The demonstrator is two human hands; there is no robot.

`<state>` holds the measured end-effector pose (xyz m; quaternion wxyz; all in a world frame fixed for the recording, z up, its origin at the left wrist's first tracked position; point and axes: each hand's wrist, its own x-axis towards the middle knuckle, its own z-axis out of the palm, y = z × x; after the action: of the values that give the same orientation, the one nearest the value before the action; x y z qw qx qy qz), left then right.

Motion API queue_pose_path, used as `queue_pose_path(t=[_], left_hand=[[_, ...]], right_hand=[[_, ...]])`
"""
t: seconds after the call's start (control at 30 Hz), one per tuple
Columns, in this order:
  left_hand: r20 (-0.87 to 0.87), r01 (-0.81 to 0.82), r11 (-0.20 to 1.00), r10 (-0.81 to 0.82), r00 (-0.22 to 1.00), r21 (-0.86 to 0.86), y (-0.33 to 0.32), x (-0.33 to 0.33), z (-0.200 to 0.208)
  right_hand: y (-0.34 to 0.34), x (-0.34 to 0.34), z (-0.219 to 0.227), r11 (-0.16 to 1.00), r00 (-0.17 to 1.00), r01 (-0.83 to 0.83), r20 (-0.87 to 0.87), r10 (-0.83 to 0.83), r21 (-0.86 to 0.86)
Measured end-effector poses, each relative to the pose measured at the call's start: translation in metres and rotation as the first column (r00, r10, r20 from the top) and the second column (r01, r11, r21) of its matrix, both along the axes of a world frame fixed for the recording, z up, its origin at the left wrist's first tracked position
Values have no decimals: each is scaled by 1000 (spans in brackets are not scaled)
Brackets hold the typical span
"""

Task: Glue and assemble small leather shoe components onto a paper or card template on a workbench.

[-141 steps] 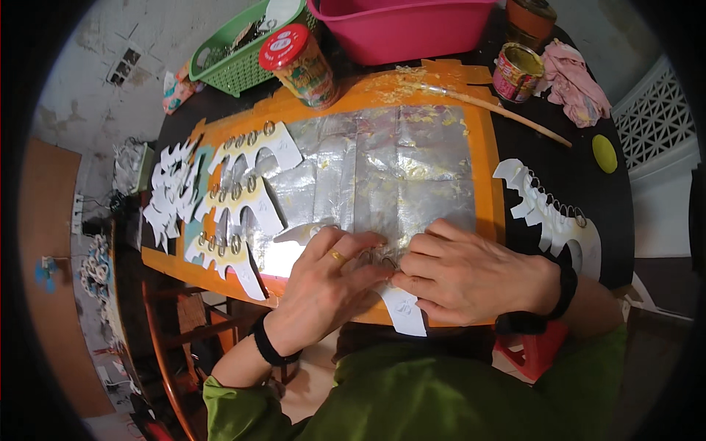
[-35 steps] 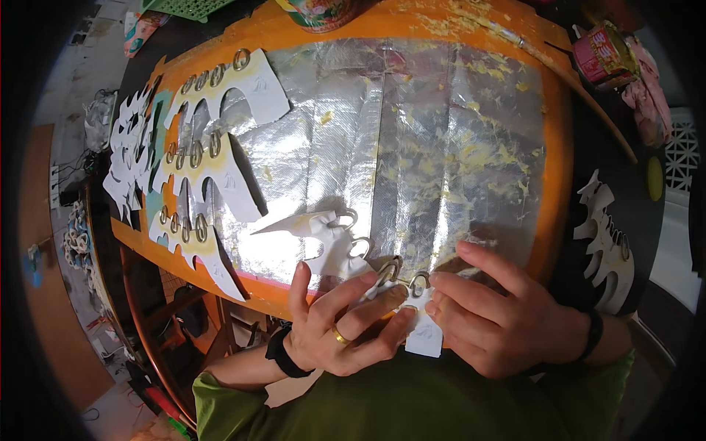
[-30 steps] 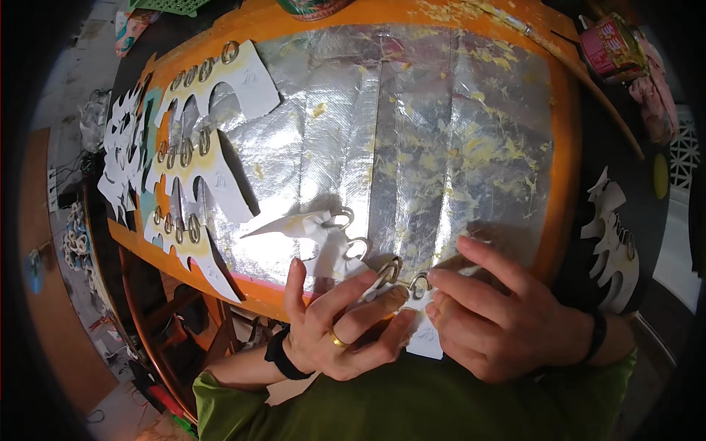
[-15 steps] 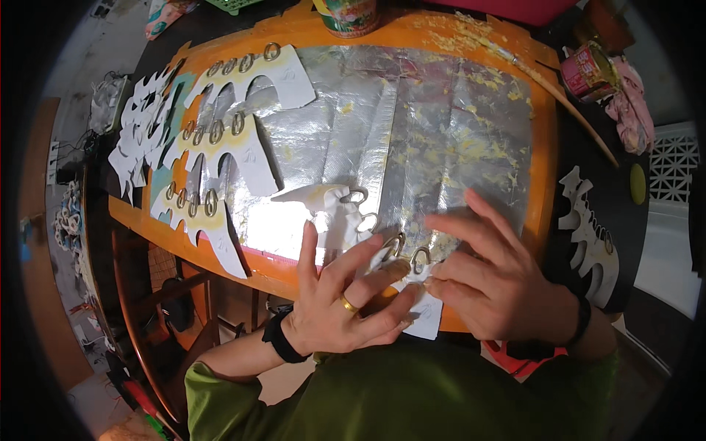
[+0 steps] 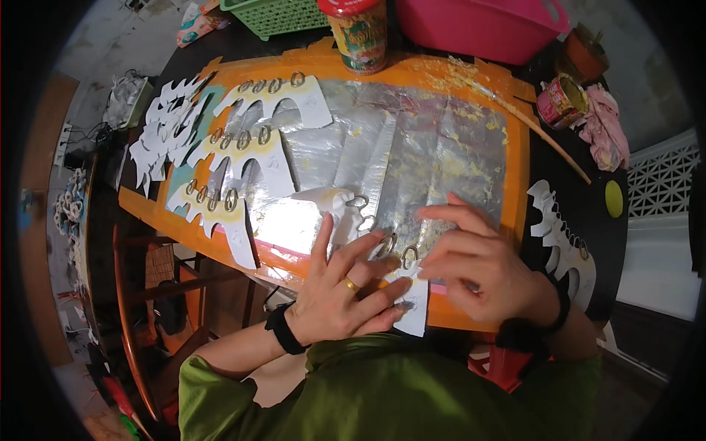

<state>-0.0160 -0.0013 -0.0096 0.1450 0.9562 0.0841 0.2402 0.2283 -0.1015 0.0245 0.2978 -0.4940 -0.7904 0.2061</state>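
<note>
A white cut-out piece with arched notches point(image 5: 413, 312) lies at the near edge of the table under my left hand point(image 5: 346, 283). My left thumb and index finger press and hold it, while the other fingers spread across it. Metal oval rings point(image 5: 409, 256) stand along its upper side, next to my fingertips. My right hand point(image 5: 478, 261) hovers just right of the rings, fingers bent and apart, somewhat blurred, with nothing visible in them. The far part of the piece point(image 5: 331, 202) shows beyond my left fingers, with more rings; its middle is hidden.
Several similar pieces with rings point(image 5: 250, 158) lie at the left, beside stacked white cut-outs point(image 5: 165, 128). More cut-outs point(image 5: 566, 253) lie at the right. Behind are a brush point(image 5: 548, 136), a tin point(image 5: 562, 101), a tall cup point(image 5: 358, 37), a green basket point(image 5: 283, 22) and a pink tub point(image 5: 478, 29).
My right hand has drawn slightly away from the ring and the piece's edge. My left hand keeps its place on the piece. The whole view has shifted.
</note>
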Motion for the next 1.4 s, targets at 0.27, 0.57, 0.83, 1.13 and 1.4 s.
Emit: queue_pose_path(t=[0.27,0.57,0.83,1.13,1.4], left_hand=[[49,-1,999,-1,999,42,-2,-3,-7],[240,7,995,-30,970,97,-2,-12,-10],[331,220,262,536,777,-940,-45,-6,2],[141,217,-184,356,924,-959,-39,36,38],[143,220,-96,505,851,-971,-39,43,26]], right_hand=[[3,-19,-12,975,974,218,51,-219,37],[-6,-38,2,924,935,236,-187,-300,-302],[-5,-27,2,914,705,315,-581,-406,-256],[-16,-31,3,934,648,251,-672,-358,-255],[-17,-32,6,926,672,257,-637,-377,-277]])
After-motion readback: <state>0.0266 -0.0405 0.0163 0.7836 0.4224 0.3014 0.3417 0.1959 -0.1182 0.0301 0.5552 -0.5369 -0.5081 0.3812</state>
